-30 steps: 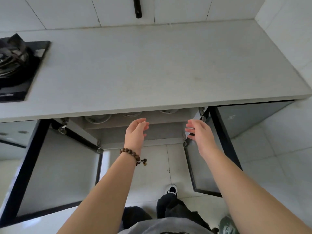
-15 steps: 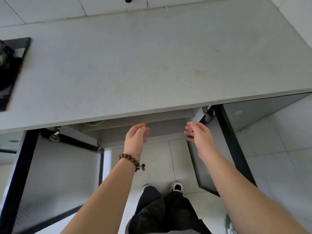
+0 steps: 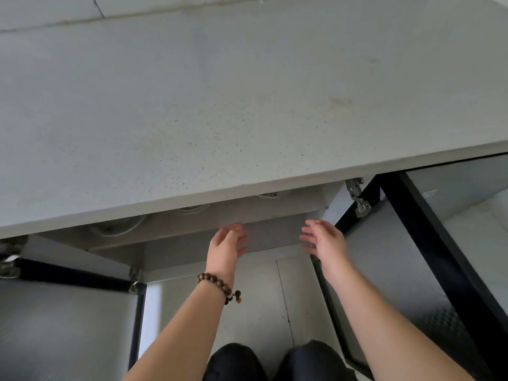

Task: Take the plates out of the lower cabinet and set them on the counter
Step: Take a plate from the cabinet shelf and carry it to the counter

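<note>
White plates sit on a shelf inside the open lower cabinet, mostly hidden under the counter edge. Only rims show: one at the left (image 3: 118, 229), one in the middle (image 3: 192, 209), a sliver at the right (image 3: 268, 195). My left hand (image 3: 226, 244), with a bead bracelet on its wrist, reaches toward the cabinet opening with fingers apart and holds nothing. My right hand (image 3: 324, 237) is level with it, also empty with fingers spread. Both hands are in front of the shelf edge, apart from the plates. The grey counter (image 3: 247, 105) fills the upper view.
Both cabinet doors stand open: the left door (image 3: 63, 320) and the right door (image 3: 406, 270), black-framed with frosted panels. A metal hinge (image 3: 357, 199) shows by the right door. My dark trouser legs (image 3: 275, 361) stand on the tiled floor below.
The view has moved closer to the counter and down; the stove has left the frame. Both hands stay open and have edged toward the cabinet opening. The plate rims show again under the counter edge.
</note>
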A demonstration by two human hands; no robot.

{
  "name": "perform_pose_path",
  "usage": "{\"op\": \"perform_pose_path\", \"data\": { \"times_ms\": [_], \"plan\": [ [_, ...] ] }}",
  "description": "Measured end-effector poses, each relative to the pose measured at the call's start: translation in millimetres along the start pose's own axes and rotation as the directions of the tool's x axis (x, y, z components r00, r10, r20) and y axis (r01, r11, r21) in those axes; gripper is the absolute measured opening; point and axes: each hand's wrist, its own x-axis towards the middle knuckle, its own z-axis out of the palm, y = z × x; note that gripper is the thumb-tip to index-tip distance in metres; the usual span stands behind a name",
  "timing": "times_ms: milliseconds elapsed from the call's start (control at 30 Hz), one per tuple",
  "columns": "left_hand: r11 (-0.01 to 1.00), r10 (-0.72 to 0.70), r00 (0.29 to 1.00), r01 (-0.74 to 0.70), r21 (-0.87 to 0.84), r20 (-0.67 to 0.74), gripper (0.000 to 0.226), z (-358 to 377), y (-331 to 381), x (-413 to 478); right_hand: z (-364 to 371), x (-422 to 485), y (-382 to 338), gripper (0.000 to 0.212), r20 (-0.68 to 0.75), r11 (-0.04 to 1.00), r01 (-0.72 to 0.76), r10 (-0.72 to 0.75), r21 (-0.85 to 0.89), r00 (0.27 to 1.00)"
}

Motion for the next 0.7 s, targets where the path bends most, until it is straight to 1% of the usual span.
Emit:
{"op": "perform_pose_path", "data": {
  "times_ms": [100, 200, 333, 433, 500, 567, 667, 700],
  "plan": [
    [0.999, 0.027, 0.999, -0.027, -0.02, 0.034, 0.019, 11, -26, 42, 5, 43, 28, 0.014, 0.008, 0.995, -0.028, 0.027, 0.099, 1.0],
    [0.997, 0.058, 0.996, -0.054, -0.054, 0.067, 0.018, 25, -45, 89, 17, 92, 49, 0.012, 0.03, 0.986, -0.041, 0.036, 0.161, 0.999],
    [0.991, 0.102, 0.992, -0.094, -0.1, 0.074, 0.015, 40, -61, 141, 37, 150, 67, 0.015, 0.067, 0.977, -0.016, 0.002, 0.214, 0.998],
    [0.984, 0.094, 0.992, -0.08, -0.158, 0.081, 0.01, 46, -66, 174, 48, 185, 71, 0.018, 0.047, 0.971, 0.02, -0.032, 0.237, 0.998],
    [0.983, 0.081, 0.993, -0.065, -0.172, 0.09, 0.008, 51, -63, 195, 52, 203, 68, 0.024, 0.032, 0.971, 0.057, -0.067, 0.232, 0.997],
    [0.984, 0.081, 0.988, -0.058, -0.169, 0.128, 0.009, 58, -60, 212, 57, 216, 62, 0.029, 0.025, 0.979, 0.086, -0.092, 0.186, 0.995],
    [0.995, 0.082, 0.977, -0.068, -0.078, 0.197, 0.02, 69, -54, 232, 63, 227, 54, 0.031, 0.061, 0.989, 0.074, -0.082, 0.125, 0.995],
    [0.996, 0.081, 0.975, -0.071, -0.058, 0.209, 0.017, 72, -53, 237, 65, 229, 52, 0.031, 0.087, 0.991, 0.067, -0.078, 0.117, 0.993]
  ]
}}
